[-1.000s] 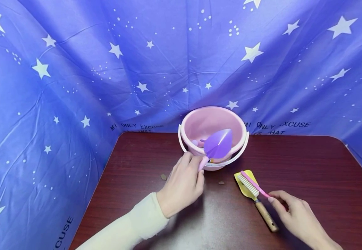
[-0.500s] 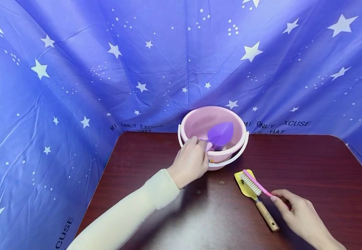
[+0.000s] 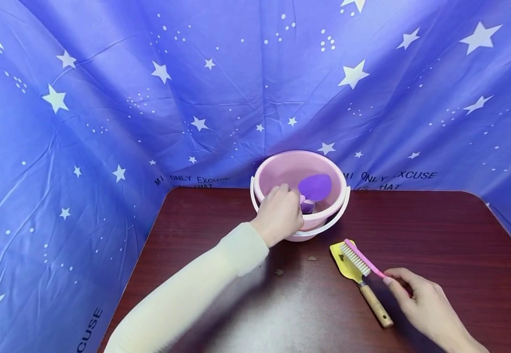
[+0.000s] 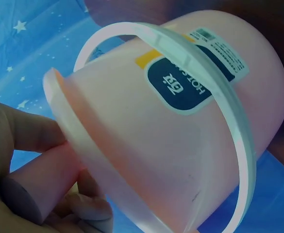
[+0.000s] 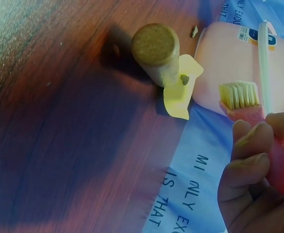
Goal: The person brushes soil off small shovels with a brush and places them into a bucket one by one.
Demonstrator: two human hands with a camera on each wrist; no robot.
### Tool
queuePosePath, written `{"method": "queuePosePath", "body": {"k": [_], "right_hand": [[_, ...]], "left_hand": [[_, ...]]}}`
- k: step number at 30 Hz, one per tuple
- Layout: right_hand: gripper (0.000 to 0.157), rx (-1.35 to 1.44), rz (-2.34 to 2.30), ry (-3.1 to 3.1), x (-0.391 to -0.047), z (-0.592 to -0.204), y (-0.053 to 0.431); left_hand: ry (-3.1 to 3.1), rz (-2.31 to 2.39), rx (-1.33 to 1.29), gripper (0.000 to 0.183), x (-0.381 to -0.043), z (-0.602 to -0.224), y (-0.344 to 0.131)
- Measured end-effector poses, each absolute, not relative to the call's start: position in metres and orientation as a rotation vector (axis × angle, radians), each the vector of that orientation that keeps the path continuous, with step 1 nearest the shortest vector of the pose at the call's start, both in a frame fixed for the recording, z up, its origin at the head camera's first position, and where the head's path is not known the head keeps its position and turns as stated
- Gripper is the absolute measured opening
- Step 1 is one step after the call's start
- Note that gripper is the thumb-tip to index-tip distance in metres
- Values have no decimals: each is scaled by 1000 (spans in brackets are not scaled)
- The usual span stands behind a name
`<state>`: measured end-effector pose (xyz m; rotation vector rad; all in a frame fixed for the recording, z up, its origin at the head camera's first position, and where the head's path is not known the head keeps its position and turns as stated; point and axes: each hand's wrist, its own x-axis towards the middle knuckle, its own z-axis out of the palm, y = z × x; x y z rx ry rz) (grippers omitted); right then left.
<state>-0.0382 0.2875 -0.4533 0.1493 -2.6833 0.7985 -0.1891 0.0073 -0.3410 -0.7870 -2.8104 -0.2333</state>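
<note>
In the head view my left hand [image 3: 279,215] is at the near left rim of a pink bucket [image 3: 279,169] and grips the pink handle of a purple trowel [image 3: 316,186]. The trowel's blade lies within the bucket's mouth, and more purple shows under it. Up close in the left wrist view, fingers wrap the trowel handle [image 4: 47,179] right beside the rim. My right hand [image 3: 429,301] pinches a pink brush [image 3: 372,267] with pale bristles. That brush hangs over a yellow-bladed trowel [image 3: 342,264], whose wooden handle points towards me on the table. A brown flake [image 5: 184,79] rests on the yellow blade.
Small brown flakes [image 3: 311,258] lie on the dark red wooden table [image 3: 449,235] in front of the bucket. The bucket's white handle [image 4: 236,126] hangs down its near side. A blue star-patterned cloth [image 3: 229,88] surrounds the table's back and sides.
My left hand has moved forward and right to the rim, lowering the purple trowel into the bucket. Flakes formerly hidden under that arm now show. The right hand and brush have barely shifted.
</note>
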Motion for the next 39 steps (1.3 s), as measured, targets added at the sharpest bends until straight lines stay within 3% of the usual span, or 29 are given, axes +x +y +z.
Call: {"method": "queuePosePath", "body": {"k": [9,25,39], "right_hand": [[14,157,805,-2660,-39,-453,289],[14,151,807,-2662,-38,-452,288],[13,128,808,-2671,-38,-453,291]], "left_hand": [[-2957,-224,-799,13,-207,-336,18],[-3233,-338,-599,9,-225,-340,37],[-3205,-336,-588,13,-224,-341,37]]}}
